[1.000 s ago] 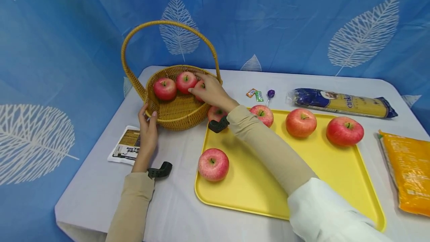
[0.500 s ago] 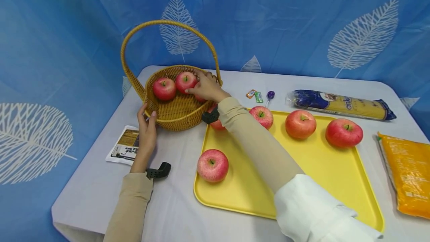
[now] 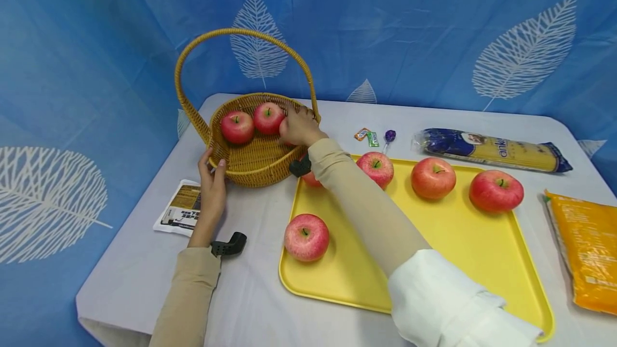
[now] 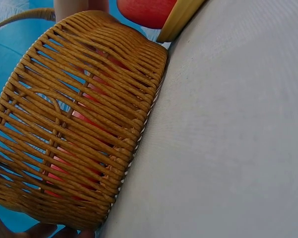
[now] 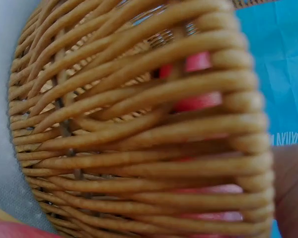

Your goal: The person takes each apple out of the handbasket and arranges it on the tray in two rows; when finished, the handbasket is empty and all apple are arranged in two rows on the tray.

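Note:
A woven wicker basket (image 3: 260,167) with a tall arched handle stands at the left of the table. Two red apples, a left one (image 3: 237,127) and a middle one (image 3: 268,118), lie inside it. My left hand (image 3: 212,191) grips the basket's near left rim, its thumb apart from the fingers. Reaching over the right rim, my right hand (image 3: 301,126) holds a third apple (image 3: 283,126) inside the basket, which it mostly covers. Through the weave, patches of red show in both wrist views.
A yellow tray (image 3: 347,283) holds several apples, one (image 3: 306,237) near its left edge. Behind it lie small candies (image 3: 366,136), a lollipop (image 3: 390,136) and a long pasta packet (image 3: 491,149). An orange bag (image 3: 585,248) lies right, a white-and-brown packet (image 3: 180,209) left.
My right hand has shifted slightly left and deeper over the apple at the basket's right side, covering more of it. My left hand and the basket have stayed in place.

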Demonstrator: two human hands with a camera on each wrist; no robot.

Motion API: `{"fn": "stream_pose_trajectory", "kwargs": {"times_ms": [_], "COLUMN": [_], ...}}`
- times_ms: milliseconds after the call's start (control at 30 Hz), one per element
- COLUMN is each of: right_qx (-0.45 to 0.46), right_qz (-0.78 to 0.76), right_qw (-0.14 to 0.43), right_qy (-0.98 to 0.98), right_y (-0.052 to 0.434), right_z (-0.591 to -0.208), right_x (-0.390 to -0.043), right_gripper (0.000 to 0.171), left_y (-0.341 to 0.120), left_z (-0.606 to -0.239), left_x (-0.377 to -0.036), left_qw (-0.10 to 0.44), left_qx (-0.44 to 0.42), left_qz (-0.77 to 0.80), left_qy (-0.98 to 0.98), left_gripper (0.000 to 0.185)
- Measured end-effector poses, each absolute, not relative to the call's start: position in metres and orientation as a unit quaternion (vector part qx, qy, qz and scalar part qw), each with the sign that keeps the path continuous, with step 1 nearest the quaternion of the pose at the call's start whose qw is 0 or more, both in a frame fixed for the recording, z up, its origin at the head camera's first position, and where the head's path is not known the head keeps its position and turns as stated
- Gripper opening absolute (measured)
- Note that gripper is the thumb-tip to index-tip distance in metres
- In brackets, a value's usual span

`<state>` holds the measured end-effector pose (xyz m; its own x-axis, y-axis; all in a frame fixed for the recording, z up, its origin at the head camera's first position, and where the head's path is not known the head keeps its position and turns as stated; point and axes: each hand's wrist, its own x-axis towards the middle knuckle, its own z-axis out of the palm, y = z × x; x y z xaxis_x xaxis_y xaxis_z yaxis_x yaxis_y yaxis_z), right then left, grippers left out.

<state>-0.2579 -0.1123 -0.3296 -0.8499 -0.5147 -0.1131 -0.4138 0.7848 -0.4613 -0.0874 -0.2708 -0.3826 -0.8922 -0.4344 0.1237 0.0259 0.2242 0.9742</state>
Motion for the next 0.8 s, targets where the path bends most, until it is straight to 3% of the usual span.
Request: {"fn": "stream_pose_trajectory", "kwargs": {"times_ms": [200, 433, 800], "right_qx": [-0.248, -0.262, -0.294], "right_qz": [-0.164, -0.185, -0.242], "right_qw": [0.084, 0.063, 0.055], "right_qy": [0.951, 0.945, 0.923], "right_y": [-0.113, -0.111, -0.107], "right_z": [-0.332, -0.336, -0.341], "right_x": [-0.255, -0.256, -0.256], "right_gripper": [0.083, 0.095, 0.097], "left_y": [-0.269, -0.27, -0.269], "left_z": [-0.382, -0.382, -0.381], "left_x": [-0.087, -0.087, -0.087], "left_qw": [0.189, 0.195, 0.198], "left_qx": [0.14, 0.136, 0.13], "left_qz": [-0.602, -0.605, -0.597], "left_qy": [-0.763, -0.76, -0.767], "left_gripper": [0.051, 0.051, 0.05]}}
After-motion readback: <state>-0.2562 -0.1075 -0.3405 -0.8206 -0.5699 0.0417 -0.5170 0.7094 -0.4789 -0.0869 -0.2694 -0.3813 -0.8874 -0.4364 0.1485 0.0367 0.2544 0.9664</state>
